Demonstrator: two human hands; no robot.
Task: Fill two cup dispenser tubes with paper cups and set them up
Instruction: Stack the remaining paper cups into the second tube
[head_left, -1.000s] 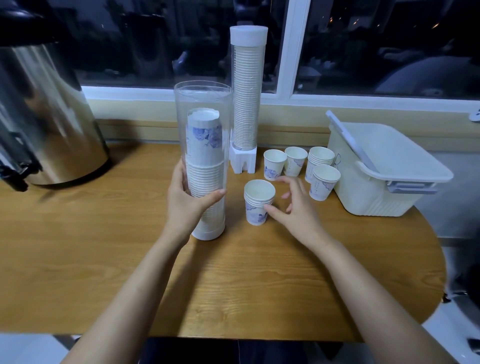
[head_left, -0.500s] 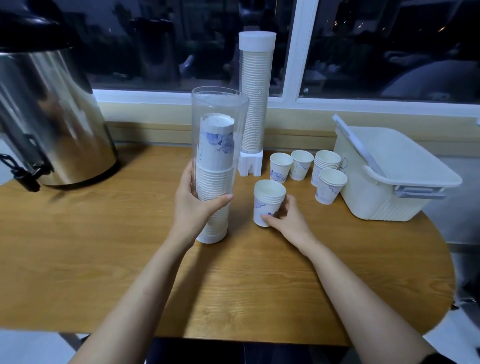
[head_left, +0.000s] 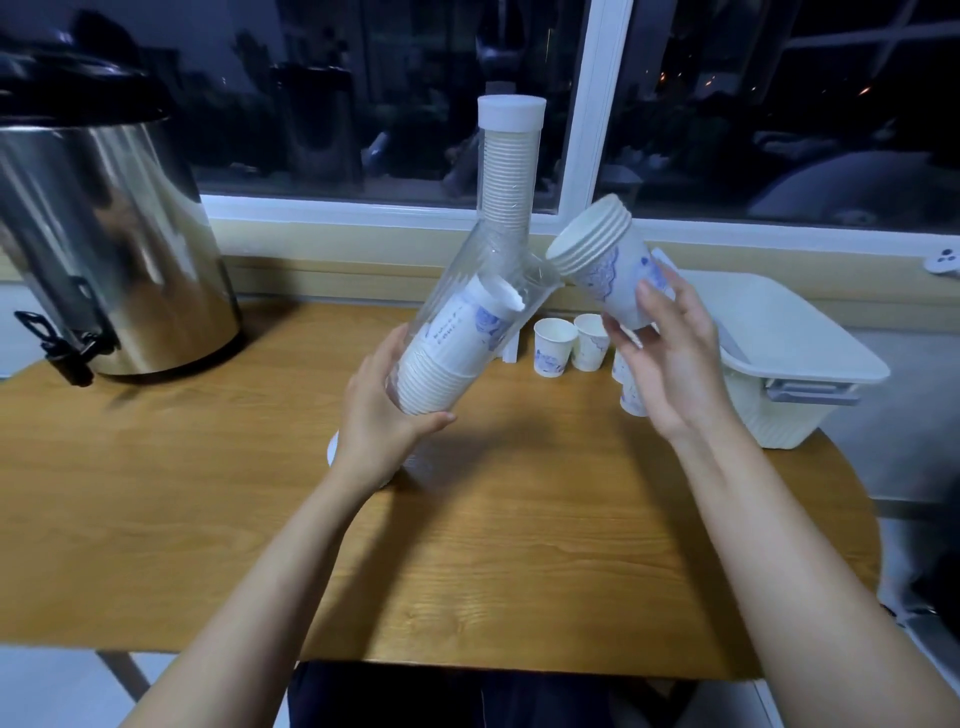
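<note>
My left hand (head_left: 382, 415) grips a clear dispenser tube (head_left: 470, 306), tilted with its open mouth up and to the right. The tube is partly filled with nested white paper cups with blue print. My right hand (head_left: 667, 353) holds a short stack of paper cups (head_left: 605, 257) in the air, rims pointing up-left, close to the tube's mouth. A second tube (head_left: 509, 171), packed with cups and capped in white, stands upright by the window. Loose cups (head_left: 556, 345) sit on the table behind the hands.
A large steel urn (head_left: 104, 249) with a black tap stands at the back left of the wooden table (head_left: 467, 545). A white lidded plastic bin (head_left: 789, 364) sits at the right. The window sill runs along the back.
My right hand has lifted the cup stack off the table up to the tube's mouth. My left hand has tipped the upright tube over to the right.
</note>
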